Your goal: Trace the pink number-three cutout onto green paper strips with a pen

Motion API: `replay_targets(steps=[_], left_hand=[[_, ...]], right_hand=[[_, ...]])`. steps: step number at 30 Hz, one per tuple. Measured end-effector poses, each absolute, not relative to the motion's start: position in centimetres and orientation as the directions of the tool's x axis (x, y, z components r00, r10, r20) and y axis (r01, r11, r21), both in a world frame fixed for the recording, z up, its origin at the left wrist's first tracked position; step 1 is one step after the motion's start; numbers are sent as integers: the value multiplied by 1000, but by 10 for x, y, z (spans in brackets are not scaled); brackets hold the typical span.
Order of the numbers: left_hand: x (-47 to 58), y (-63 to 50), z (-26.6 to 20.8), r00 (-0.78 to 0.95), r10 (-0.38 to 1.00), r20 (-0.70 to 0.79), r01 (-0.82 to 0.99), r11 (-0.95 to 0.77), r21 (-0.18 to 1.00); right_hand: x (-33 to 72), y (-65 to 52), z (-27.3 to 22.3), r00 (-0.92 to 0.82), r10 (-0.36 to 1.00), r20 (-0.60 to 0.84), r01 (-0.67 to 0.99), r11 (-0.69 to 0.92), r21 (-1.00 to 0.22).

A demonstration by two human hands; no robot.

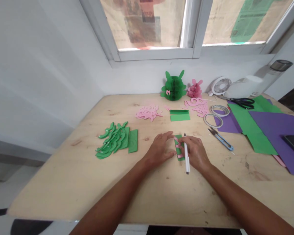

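In front of me lies a small green paper strip (179,151) with pink paper pieces (178,146) on it. My left hand (161,147) is at the strip's left side, thumb and index finger apart near its edge. Tucked in my right hand (195,151) is a white pen (186,156), its dark tip pointing away from me. The right fingertips bend down over the strip's right side and hide part of it. Whether they also pinch a pink piece, I cannot tell.
Green curved cutouts (111,143) lie left, pink cutouts (149,113) farther back. Folded green paper (179,117) sits mid-table. At right are tape rolls (213,121), blue snips (221,139), black scissors (242,102) and purple sheets (274,127). A green honeycomb figure (174,88) stands by the wall.
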State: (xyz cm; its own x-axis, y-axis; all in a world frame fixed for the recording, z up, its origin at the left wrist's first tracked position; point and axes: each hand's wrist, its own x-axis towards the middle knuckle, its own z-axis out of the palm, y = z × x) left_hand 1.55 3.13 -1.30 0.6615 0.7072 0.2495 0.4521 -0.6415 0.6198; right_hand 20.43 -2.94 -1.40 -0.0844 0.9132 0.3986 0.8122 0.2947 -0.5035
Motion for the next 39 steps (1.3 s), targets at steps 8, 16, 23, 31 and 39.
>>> replay_targets(steps=[8, 16, 23, 31, 39], left_hand=[[16, 30, -10, 674, 696, 246, 462, -658, 595], [18, 30, -12, 691, 679, 245, 477, -685, 551], [17, 31, -7, 740, 640, 209, 473, -715, 514], [15, 32, -5, 766, 618, 177, 486, -737, 470], [13, 35, -6, 791, 588, 168, 460, -753, 471]], right_hand=[[204, -30, -13, -87, 916, 391, 813, 292, -503], [204, -30, -13, -82, 913, 400, 812, 294, -504], [204, -30, -11, -91, 914, 395, 809, 299, -506], [205, -29, -13, -90, 910, 404, 821, 298, -487], [204, -29, -11, -89, 918, 386, 822, 287, -492]])
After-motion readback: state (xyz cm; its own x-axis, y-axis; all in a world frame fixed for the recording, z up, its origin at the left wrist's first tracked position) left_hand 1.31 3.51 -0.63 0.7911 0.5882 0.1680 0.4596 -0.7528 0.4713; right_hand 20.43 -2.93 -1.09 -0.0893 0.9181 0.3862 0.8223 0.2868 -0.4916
